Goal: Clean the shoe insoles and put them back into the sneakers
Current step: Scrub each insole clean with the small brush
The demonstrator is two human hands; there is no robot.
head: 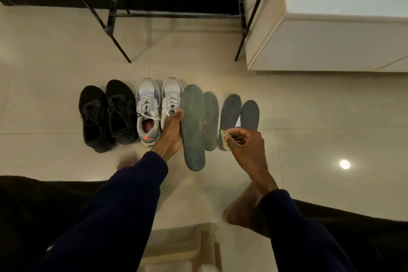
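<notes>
Gripping the big green insole (193, 126) by its edge with the left hand (171, 132), just beside the white sneakers (150, 104). Pinching a small yellowish cloth (225, 138) in the right hand (245, 146), over the heel of a grey insole (230, 112) (touching or not, hard to tell). Down on the floor (309, 106): second green insole (211, 121), second grey insole (249, 115), black sneakers (110, 112).

Black metal rack (176, 15) beside white cabinet (331, 46), tiled floor (55, 55)

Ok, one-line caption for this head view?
Left hand holds a long insole beside white sneakers; right hand pinches a small cloth; three more insoles lie on the floor.
</notes>
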